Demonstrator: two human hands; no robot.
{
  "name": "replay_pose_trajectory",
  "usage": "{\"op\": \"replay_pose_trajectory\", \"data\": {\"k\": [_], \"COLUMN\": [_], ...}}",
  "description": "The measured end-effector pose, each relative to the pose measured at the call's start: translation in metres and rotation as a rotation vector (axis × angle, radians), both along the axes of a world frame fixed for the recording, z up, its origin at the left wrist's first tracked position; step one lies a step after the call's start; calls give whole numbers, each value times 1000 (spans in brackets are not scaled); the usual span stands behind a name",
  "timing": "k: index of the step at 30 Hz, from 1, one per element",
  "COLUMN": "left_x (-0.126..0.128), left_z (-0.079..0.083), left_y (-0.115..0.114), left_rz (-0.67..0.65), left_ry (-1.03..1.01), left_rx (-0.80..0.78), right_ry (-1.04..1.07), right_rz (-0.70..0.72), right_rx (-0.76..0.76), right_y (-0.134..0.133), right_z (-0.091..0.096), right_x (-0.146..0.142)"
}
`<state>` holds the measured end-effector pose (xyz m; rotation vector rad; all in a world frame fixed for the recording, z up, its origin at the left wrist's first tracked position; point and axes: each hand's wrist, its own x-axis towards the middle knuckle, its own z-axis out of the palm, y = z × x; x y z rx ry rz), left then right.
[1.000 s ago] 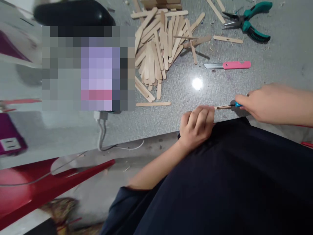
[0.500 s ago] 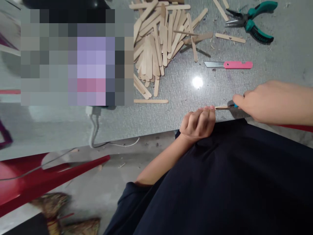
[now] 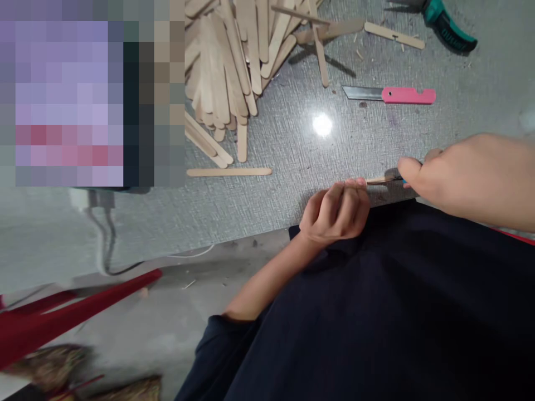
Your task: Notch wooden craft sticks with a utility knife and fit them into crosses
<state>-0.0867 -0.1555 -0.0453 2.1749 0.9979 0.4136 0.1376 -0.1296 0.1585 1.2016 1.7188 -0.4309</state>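
At the table's near edge, my left hand [image 3: 336,210] is closed, fingers curled, on a wooden craft stick [image 3: 375,181]. The stick's bare end points right from the fingertips. My right hand [image 3: 455,178] is closed round a blue-handled tool [image 3: 404,181], mostly hidden by the fingers. Its thin dark tip meets the right end of the stick; I cannot make out the tool's kind. Above the hands lies a pink-handled knife [image 3: 407,95] with its blade out, pointing left. Beyond it is a notched craft stick [image 3: 394,35].
A large pile of craft sticks [image 3: 225,72] covers the upper middle of the table, with one single stick [image 3: 229,172] below it. Pliers [image 3: 449,28] with green-and-black handles lie upper right. A white plug and cable [image 3: 100,223] hang over the left edge, near a red chair [image 3: 83,317].
The view has come closer and shifted, so the pliers are now partly cut off at the top. Both hands keep their hold on the stick and the tool, nearly in place.
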Motion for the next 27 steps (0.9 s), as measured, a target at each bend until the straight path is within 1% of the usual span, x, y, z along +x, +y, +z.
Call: {"op": "replay_pose_trajectory", "data": {"k": [4, 6, 9, 11, 14, 17, 21, 23, 25, 27], "left_x": [2, 3, 3, 3, 2, 3, 4, 3, -1, -7], "left_z": [13, 21, 28, 29, 28, 27, 23, 17, 12, 11], "left_y": [4, 8, 13, 15, 14, 12, 10, 8, 3, -3], "left_rz": [4, -14, -48, -49, -44, -53, -48, -50, -52, -49], "left_ry": [22, 34, 62, 64, 27, 19, 22, 13, 10, 12], "left_rx": [-128, -184, -236, -267, -271, -232, -153, -57, 77, 237], "right_ry": [14, -18, -9, 18, 32, 55, 90, 99, 119, 134], "right_rz": [-50, -3, 91, 115, 146, 156, 93, 48, 7, 19], "right_rx": [-33, -44, -11, 8, -18, -75, -57, -27, 12, 53], "right_y": [-2, -2, 0, 1, 1, -1, -2, 0, 1, 1], "right_z": [6, 8, 7, 4, -1, -5, -6, -6, -8, -10], "right_x": [-4, -4, -2, 2, 11, 20, 23, 20, 19, 22]}}
